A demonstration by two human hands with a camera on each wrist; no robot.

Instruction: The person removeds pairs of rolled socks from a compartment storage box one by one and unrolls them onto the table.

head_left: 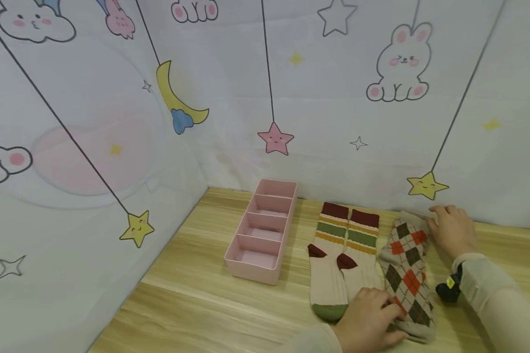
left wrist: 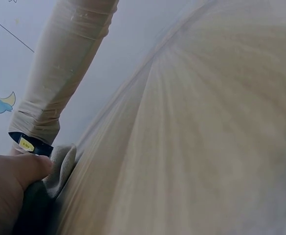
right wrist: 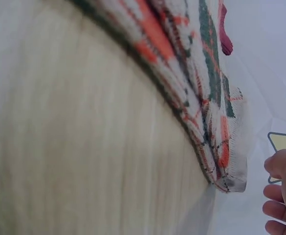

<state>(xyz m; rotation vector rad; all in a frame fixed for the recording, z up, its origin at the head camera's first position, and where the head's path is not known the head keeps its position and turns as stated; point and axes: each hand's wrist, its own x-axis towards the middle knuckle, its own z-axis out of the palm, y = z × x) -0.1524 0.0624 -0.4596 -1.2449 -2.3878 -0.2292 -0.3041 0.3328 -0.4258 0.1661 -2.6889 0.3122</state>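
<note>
An argyle sock (head_left: pixel 408 279) in beige, dark green and red lies lengthwise on the table; several fabric layers show along its edge in the right wrist view. My left hand (head_left: pixel 371 318) rests at its lower end, thumb and forefinger apart on the fabric. The left thumb (left wrist: pixel 33 169) touches the grey cloth (left wrist: pixel 62 164) at that end. At the upper cuff is my right hand (head_left: pixel 454 230), fingertips right beside the cloth and holding nothing. Two cream socks (head_left: pixel 329 274) with maroon, green and mustard bands lie just left of the argyle one, partly behind my left hand.
A pink box (head_left: pixel 253 272) with several compartments in a row stands left of the socks on the wood-grain table (head_left: pixel 190 294). A printed cloth backdrop (head_left: pixel 327 122) rises behind the table and along its left side.
</note>
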